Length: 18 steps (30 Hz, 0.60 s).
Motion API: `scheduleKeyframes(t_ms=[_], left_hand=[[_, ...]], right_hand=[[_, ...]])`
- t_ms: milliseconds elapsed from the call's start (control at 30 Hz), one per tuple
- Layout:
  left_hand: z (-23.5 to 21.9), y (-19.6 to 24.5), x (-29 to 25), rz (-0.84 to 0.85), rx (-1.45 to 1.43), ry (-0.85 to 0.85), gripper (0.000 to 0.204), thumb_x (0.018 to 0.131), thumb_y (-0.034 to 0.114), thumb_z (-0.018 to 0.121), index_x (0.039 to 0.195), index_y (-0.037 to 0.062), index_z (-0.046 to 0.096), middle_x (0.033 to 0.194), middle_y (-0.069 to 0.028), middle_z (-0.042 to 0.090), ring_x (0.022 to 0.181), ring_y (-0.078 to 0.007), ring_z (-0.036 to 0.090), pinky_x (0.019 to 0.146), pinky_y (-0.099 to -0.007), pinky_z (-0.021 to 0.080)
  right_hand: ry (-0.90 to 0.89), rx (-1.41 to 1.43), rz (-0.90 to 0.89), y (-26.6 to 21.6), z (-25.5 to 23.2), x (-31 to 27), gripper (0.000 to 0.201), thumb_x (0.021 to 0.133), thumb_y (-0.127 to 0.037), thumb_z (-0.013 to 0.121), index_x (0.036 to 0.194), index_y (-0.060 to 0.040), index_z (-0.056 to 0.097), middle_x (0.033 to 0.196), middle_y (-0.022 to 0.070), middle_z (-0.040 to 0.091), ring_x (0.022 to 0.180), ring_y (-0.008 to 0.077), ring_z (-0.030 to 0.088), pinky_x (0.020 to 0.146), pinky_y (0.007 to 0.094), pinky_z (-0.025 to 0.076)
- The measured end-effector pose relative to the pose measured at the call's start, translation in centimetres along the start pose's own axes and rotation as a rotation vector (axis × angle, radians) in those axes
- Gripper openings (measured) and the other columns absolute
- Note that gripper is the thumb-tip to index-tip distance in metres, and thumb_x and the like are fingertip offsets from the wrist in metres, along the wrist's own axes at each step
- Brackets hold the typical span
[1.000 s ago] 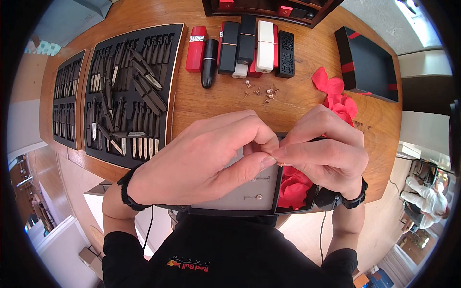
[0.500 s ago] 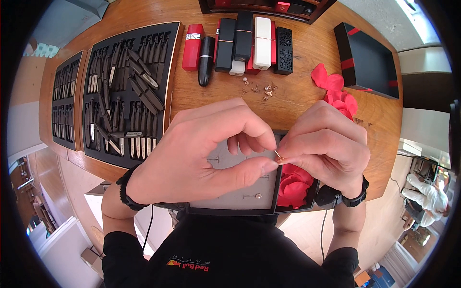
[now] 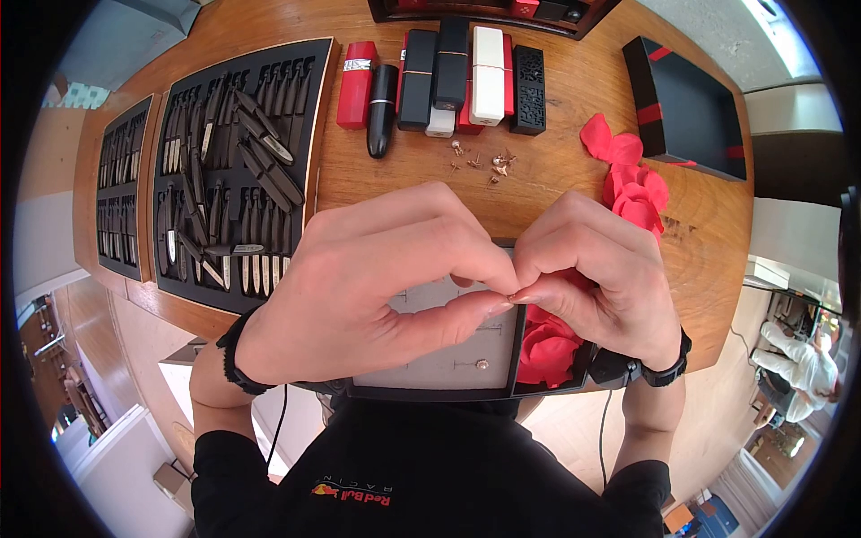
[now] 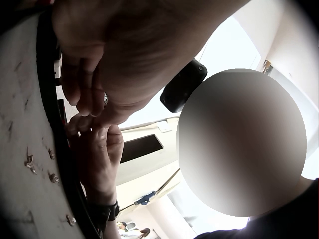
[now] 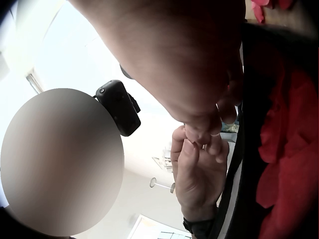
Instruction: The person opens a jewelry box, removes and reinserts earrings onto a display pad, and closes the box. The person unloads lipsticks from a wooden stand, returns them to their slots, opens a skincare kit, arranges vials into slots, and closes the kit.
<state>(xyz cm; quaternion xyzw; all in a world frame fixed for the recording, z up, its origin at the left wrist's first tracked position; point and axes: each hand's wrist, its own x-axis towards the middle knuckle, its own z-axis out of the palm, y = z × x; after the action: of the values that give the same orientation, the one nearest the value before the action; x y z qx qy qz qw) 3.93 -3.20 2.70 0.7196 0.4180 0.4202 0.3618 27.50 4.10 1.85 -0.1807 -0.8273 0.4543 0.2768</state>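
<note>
In the head view my left hand (image 3: 377, 278) and right hand (image 3: 605, 269) meet fingertip to fingertip over a black box (image 3: 516, 359). Between them is a tiny copper-coloured stud earring (image 3: 513, 299), mostly hidden by the fingers. Thumb and forefinger of each hand pinch at it. Below the left hand lies the box's grey pad (image 3: 430, 377), where a pearl-headed stud earring (image 3: 482, 365) and a few thin pins show. Red petals (image 3: 549, 350) fill the compartment under the right hand. Both wrist views show the fingertips pressed together, with the earring hidden there.
Several loose stud earrings (image 3: 498, 166) lie on the wooden table beyond the hands. Behind them stand red, black and white cases (image 3: 453, 76). Trays of dark-handled tools (image 3: 242, 161) are at left. More petals (image 3: 623, 166) and a black box lid (image 3: 691, 117) sit at right.
Half a second ago the left thumb and forefinger were spread and the earring's pin showed at the right fingertips. Now the left fingertips have closed in on it, covering most of it.
</note>
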Motion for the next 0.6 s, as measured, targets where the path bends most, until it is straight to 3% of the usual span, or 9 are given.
scheduleKeyframes(t_ms=[300,367,600], left_hand=[[-0.01,0.02,-0.14,0.037,0.053,-0.007,0.027,0.074,0.000,0.093,0.097,0.0063,0.081,0.093,-0.0087,0.076,0.077,-0.0183,0.074,0.066,-0.0273,0.057],[-0.01,0.12,-0.19,0.047,0.070,-0.009,0.026,0.074,0.000,0.093,0.097,0.0063,0.081,0.093,-0.0090,0.076,0.077,-0.0187,0.074,0.066,-0.0274,0.058],[0.16,0.21,-0.31,0.029,0.106,0.009,0.026,0.074,-0.003,0.090,0.096,0.0054,0.080,0.092,-0.0109,0.078,0.080,-0.0221,0.077,0.068,-0.0285,0.060]], right_hand=[[-0.022,-0.018,0.011,0.06,0.02,-0.09,0.021,0.084,-0.012,0.085,0.099,-0.0056,0.072,0.090,0.0073,0.066,0.081,0.0295,0.065,0.071,0.0395,0.051],[-0.054,-0.052,-0.003,0.14,-0.15,-0.11,0.021,0.090,-0.019,0.085,0.096,-0.0066,0.070,0.091,0.0031,0.070,0.083,0.0224,0.066,0.073,0.0342,0.051],[-0.040,-0.030,-0.013,0.26,-0.11,-0.15,0.018,0.092,-0.019,0.085,0.096,-0.0064,0.072,0.090,0.0032,0.071,0.082,0.0221,0.066,0.072,0.0337,0.051]])
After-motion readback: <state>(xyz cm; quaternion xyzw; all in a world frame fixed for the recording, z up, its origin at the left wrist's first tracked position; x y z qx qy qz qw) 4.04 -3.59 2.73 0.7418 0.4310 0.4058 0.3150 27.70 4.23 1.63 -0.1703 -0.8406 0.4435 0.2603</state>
